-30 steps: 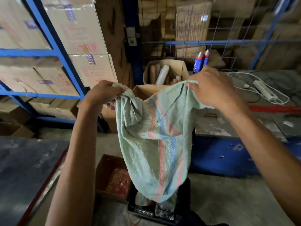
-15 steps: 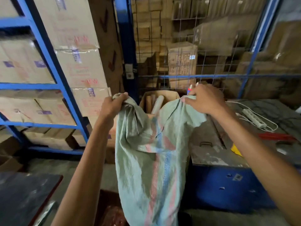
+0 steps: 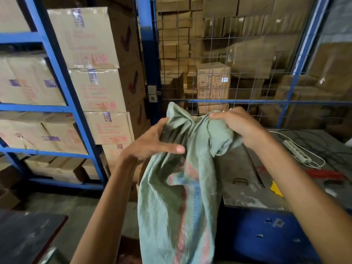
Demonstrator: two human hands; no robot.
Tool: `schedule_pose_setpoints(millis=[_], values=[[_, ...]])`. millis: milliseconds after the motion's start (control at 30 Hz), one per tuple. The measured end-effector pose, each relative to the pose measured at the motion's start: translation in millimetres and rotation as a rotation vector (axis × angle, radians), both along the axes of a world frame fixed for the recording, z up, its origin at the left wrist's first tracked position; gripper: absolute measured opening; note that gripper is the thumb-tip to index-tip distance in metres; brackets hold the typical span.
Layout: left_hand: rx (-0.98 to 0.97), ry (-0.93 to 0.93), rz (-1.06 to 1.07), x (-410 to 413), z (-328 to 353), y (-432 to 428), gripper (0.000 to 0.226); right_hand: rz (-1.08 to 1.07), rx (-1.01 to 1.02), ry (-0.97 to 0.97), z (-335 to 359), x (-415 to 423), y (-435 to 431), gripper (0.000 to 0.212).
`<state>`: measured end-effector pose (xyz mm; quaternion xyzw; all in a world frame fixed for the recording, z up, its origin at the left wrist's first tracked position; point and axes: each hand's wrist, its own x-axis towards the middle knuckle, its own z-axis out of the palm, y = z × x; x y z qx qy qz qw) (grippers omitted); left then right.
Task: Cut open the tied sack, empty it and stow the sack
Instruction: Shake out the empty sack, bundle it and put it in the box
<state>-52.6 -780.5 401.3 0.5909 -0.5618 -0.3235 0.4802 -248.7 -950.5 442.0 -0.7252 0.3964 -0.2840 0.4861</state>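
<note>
Both hands had drawn together since half a second before, bunching the mouth of the one sack [image 3: 177,197], which they had held stretched wide. Right hand [image 3: 238,124] gripped the gathered cloth, fingers curled tight round it. Left hand [image 3: 150,143] touched the neck with fingers spread wide and nearly straight, thumb across the front. Pale green with red and blue stripes, the sack hung limp in the air before the table [image 3: 245,191] edge. One white power strip [image 3: 297,152] lay on the table. Three stacked cartons [image 3: 95,88] at left bore red print and purple labels, too blurred to read.
</note>
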Motion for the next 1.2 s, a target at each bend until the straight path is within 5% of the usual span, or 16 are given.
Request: schedule_pose_setpoints(millis=[100,200,267,333,433,500,567,667,733,767,900,1033,1133,1200], values=[[-0.052,-0.395,0.099,-21.3,-7.5,-19.5,0.098,0.084,0.038,-0.035,6.0,6.8,11.2,0.024],[-0.175,-0.417,0.25,-23.9,-19.9,-31.8,0.09,0.191,0.007,0.004,7.5,11.2,16.6,0.041],[-0.268,-0.454,0.312,-21.2,-29.0,-32.9,0.064,0.26,0.041,-0.015,4.9,5.1,19.4,0.059],[-0.319,-0.491,0.362,-20.3,-37.2,-33.2,0.042,0.314,0.083,-0.108,-8.6,-7.8,19.8,0.049],[-0.342,-0.442,0.407,-20.9,-48.9,-29.4,0.032,0.227,0.131,-0.371,-58.9,-35.5,16.2,0.023],[-0.349,-0.347,0.41,-25.0,-50.2,-22.8,0.036,0.235,0.192,-0.395,-113.7,-56.6,4.1,0.06],[-0.348,-0.193,0.367,-31.2,-47.4,-18.4,0.039,0.339,0.288,-0.189,-162.9,-70.8,8.6,0.088],[-0.328,0.002,0.278,-43.8,-45.1,-25.8,0.044,0.442,0.316,0.124,-207.9,-63.5,36.6,0.062],[-0.29,0.076,0.253,-58.7,-49.3,-35.7,0.045,0.374,0.263,0.218,-217.2,-47.0,56.0,0.082],[-0.263,0.103,0.243,-67.3,-52.3,-39.1,0.044,0.352,0.266,0.194,-216.8,-35.6,64.1,0.089],[-0.207,0.006,0.239,-84.2,-51.1,-41.4,0.037,0.062,0.439,-0.225,-218.4,6.3,73.5,0.051],[-0.153,-0.451,0.261,-52.5,-22.3,9.5,0.062,-0.11,0.598,-0.33,-218.6,10.7,72.9,0.073],[-0.204,-0.288,0.366,-13.7,-52.1,61.1,0.08,-0.162,0.686,-0.411,-218.1,4.8,63.6,0.062],[0.022,-0.231,0.354,3.2,-107.1,78.6,0.12,-0.126,0.708,-0.439,-208.9,4.2,59.3,0.055]])
